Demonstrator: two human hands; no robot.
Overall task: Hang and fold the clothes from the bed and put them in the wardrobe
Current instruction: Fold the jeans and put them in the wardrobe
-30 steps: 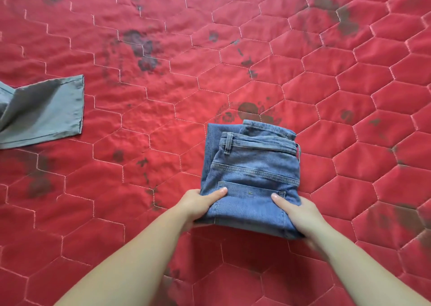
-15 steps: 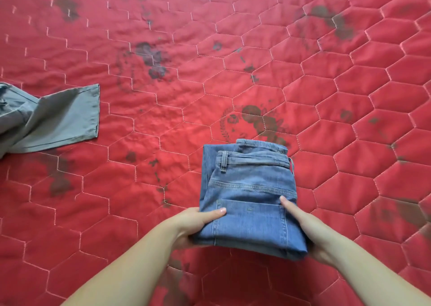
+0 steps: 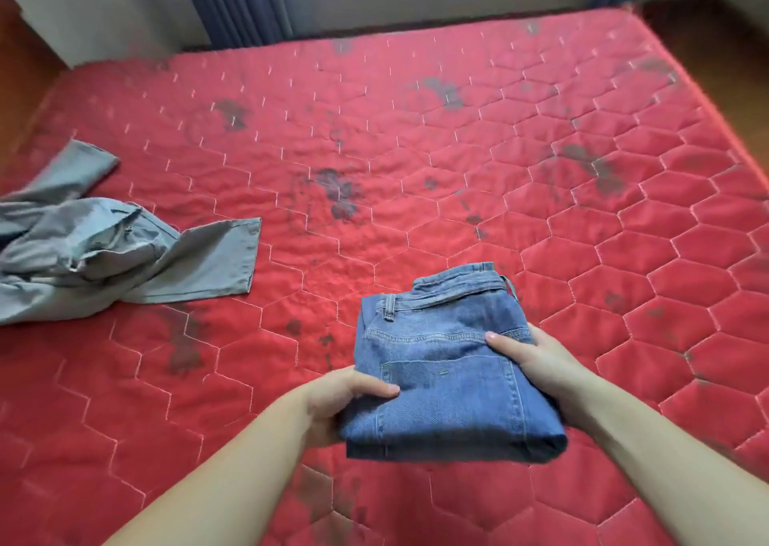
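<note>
I grip the folded jeans (image 3: 449,375) from both sides, low and right of centre in the frame: my left hand (image 3: 345,400) and right hand (image 3: 537,362), thumbs on top. Grey trousers (image 3: 104,246) lie crumpled at left on the red bed (image 3: 416,150).

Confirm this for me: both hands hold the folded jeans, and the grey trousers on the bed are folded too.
Not quite. In the head view the left hand and right hand do hold the folded jeans, but the grey trousers lie crumpled and unfolded on the bed.
</note>
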